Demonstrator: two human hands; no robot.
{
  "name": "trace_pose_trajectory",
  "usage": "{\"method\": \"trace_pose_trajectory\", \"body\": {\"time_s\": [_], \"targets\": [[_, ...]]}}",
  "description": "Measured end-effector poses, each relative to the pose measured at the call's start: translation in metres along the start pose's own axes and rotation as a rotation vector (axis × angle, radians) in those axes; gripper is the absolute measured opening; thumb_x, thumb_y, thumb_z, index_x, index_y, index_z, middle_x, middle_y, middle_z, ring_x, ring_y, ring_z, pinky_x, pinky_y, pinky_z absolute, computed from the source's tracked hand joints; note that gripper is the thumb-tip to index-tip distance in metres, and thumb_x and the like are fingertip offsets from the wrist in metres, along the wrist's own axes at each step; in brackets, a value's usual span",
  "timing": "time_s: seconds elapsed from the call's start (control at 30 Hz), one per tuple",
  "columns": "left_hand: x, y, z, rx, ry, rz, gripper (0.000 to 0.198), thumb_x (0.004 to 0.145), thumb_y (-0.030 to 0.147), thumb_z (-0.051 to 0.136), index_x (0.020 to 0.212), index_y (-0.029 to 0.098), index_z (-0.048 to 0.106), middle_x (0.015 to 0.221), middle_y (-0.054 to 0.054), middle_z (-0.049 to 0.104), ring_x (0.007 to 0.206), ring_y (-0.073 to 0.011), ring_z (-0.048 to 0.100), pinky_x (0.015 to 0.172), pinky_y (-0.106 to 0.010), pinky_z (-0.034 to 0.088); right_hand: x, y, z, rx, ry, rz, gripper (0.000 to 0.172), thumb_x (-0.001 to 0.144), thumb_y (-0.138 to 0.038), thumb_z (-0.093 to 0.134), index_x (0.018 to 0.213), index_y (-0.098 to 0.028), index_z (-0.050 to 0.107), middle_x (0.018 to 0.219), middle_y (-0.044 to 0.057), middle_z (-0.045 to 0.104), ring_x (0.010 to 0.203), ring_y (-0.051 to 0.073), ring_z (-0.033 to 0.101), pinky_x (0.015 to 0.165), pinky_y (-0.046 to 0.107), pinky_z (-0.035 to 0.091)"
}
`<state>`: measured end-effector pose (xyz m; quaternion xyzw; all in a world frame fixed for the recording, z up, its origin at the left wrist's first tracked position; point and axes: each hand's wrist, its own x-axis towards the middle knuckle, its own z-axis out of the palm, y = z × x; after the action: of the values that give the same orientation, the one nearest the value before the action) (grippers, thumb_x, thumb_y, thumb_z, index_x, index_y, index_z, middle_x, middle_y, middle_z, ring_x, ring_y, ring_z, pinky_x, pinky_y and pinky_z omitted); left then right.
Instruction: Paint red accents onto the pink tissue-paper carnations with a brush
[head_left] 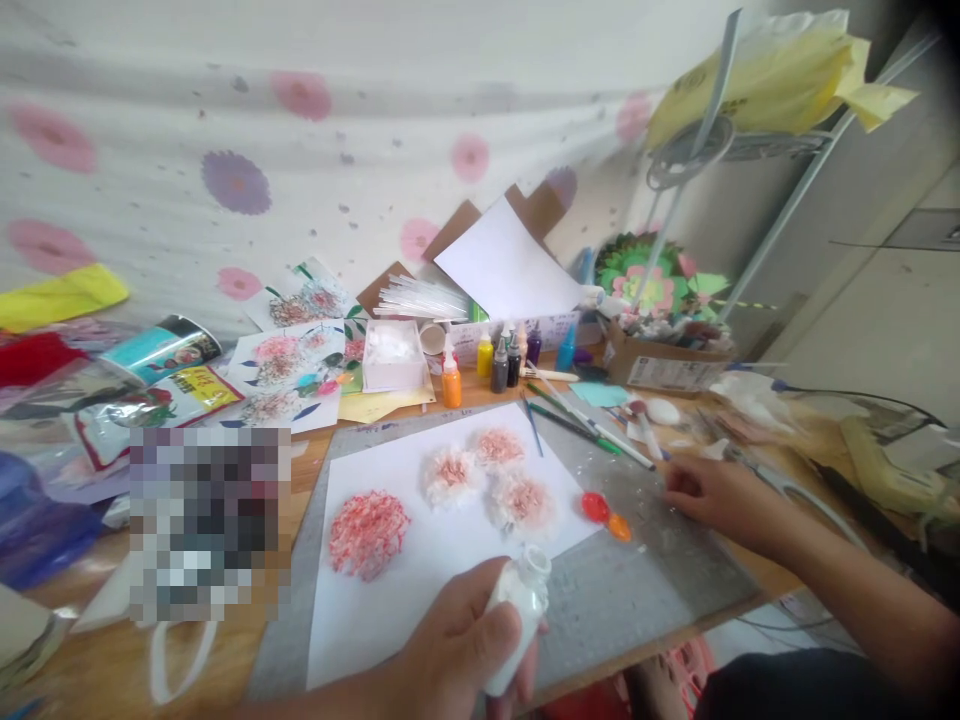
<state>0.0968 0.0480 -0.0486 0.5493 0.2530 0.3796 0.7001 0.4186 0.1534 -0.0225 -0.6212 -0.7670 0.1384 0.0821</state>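
Note:
My left hand (472,635) is wrapped round a white bottle (534,597), tilted, its uncapped neck pointing up over the front of the paper. Off to the right, my right hand (701,492) rests at the edge of the grey cutting mat (660,570) with its fingers curled in; whether something is pinched there I cannot make out. A white sheet of paper (375,630) lies on the mat. It bears a red speckled flower (370,533) and three paler pink-and-white ones (523,502). Between the paper and my right hand are a red paint blob (595,507) and an orange one (619,528).
Pens (577,420) and a thin blue brush (533,425) lie across the mat's back. Behind stand several paint bottles (451,378) and a white box (394,357). Scissors (780,480) and a glue gun (885,475) lie right; plastic packets (161,405) crowd the left.

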Motion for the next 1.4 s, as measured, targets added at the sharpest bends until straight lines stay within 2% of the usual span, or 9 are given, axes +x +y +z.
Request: {"method": "trace_pose_trajectory", "body": {"time_s": [0.13, 0.23, 0.3, 0.37, 0.5, 0.63, 0.83, 1.13, 1.4], "targets": [[-0.003, 0.006, 0.005, 0.013, 0.06, 0.034, 0.048, 0.088, 0.061, 0.039, 0.1, 0.016, 0.052, 0.064, 0.001, 0.05, 0.044, -0.0054, 0.038, 0.041, -0.017, 0.028, -0.012, -0.005, -0.005, 0.047, -0.019, -0.005, 0.007, 0.072, -0.025, 0.054, 0.068, -0.02, 0.051, 0.062, 0.001, 0.063, 0.058, 0.016, 0.056, 0.055, 0.028, 0.036], [-0.001, 0.023, 0.014, 0.113, 0.066, -0.004, 0.044, 0.088, 0.06, 0.039, 0.098, 0.018, 0.051, 0.073, 0.0, 0.051, 0.055, -0.0093, 0.044, 0.051, -0.021, 0.039, -0.022, -0.005, -0.011, 0.113, -0.033, -0.012, 0.011, 0.074, -0.03, 0.055, 0.07, -0.02, 0.055, 0.06, 0.0, 0.063, 0.056, 0.015, 0.056, 0.055, 0.027, 0.036], [0.007, 0.038, 0.022, 0.306, 0.074, -0.101, 0.036, 0.088, 0.054, 0.044, 0.096, 0.02, 0.051, 0.078, 0.0, 0.053, 0.063, -0.012, 0.049, 0.06, -0.024, 0.043, -0.028, -0.004, -0.017, 0.157, -0.009, -0.012, 0.016, 0.077, -0.035, 0.054, 0.072, -0.02, 0.057, 0.062, 0.0, 0.063, 0.056, 0.015, 0.056, 0.054, 0.027, 0.036], [0.022, 0.051, 0.031, 0.585, 0.118, -0.158, 0.03, 0.088, 0.048, 0.05, 0.105, 0.023, 0.051, 0.083, 0.0, 0.057, 0.071, -0.0147, 0.053, 0.065, -0.025, 0.044, -0.034, -0.004, -0.025, 0.199, 0.041, -0.01, 0.018, 0.078, -0.037, 0.053, 0.076, -0.021, 0.059, 0.066, 0.0, 0.064, 0.06, 0.015, 0.057, 0.056, 0.026, 0.038], [0.063, 0.058, 0.045, 1.237, 0.103, 0.03, 0.033, 0.085, 0.037, 0.059, 0.116, 0.029, 0.053, 0.11, -0.001, 0.06, 0.1, -0.022, 0.055, 0.086, -0.033, 0.041, -0.044, -0.003, -0.038, 0.283, 0.154, -0.036, 0.018, 0.079, -0.038, 0.055, 0.079, -0.022, 0.062, 0.072, 0.0, 0.065, 0.065, 0.014, 0.057, 0.059, 0.026, 0.039], [0.1, 0.047, 0.051, 1.613, 0.055, 0.084, 0.036, 0.083, 0.032, 0.062, 0.118, 0.03, 0.055, 0.104, -0.001, 0.061, 0.096, -0.0229, 0.057, 0.083, -0.035, 0.042, -0.048, -0.004, -0.04, 0.398, 0.235, -0.128, 0.015, 0.079, -0.033, 0.057, 0.079, -0.021, 0.065, 0.072, 0.0, 0.066, 0.063, 0.013, 0.057, 0.059, 0.026, 0.04], [0.118, 0.032, 0.051, 1.68, 0.059, 0.069, 0.03, 0.079, 0.03, 0.068, 0.107, 0.026, 0.058, 0.101, 0.0, 0.062, 0.093, -0.0227, 0.058, 0.079, -0.035, 0.043, -0.04, -0.009, -0.035, 0.429, 0.241, -0.358, 0.015, 0.082, -0.023, 0.056, 0.083, -0.019, 0.07, 0.082, 0.003, 0.068, 0.077, 0.015, 0.059, 0.07, 0.026, 0.042], [0.109, 0.022, 0.044, 1.676, 0.03, 0.256, 0.033, 0.08, 0.03, 0.068, 0.11, 0.023, 0.057, 0.101, -0.002, 0.061, 0.094, -0.0216, 0.056, 0.08, -0.034, 0.043, -0.03, -0.006, -0.035, 0.523, 0.223, -0.219, 0.015, 0.081, -0.023, 0.057, 0.081, -0.018, 0.071, 0.078, 0.002, 0.069, 0.073, 0.013, 0.061, 0.066, 0.024, 0.042], [0.107, 0.023, 0.043, 1.61, 0.061, 0.314, 0.035, 0.085, 0.038, 0.06, 0.116, 0.023, 0.055, 0.104, -0.004, 0.062, 0.096, -0.021, 0.058, 0.083, -0.032, 0.042, -0.034, -0.018, -0.033, 0.523, 0.131, -0.414, 0.021, 0.085, -0.024, 0.054, 0.088, -0.013, 0.072, 0.088, 0.007, 0.068, 0.083, 0.016, 0.06, 0.075, 0.027, 0.042]]}}
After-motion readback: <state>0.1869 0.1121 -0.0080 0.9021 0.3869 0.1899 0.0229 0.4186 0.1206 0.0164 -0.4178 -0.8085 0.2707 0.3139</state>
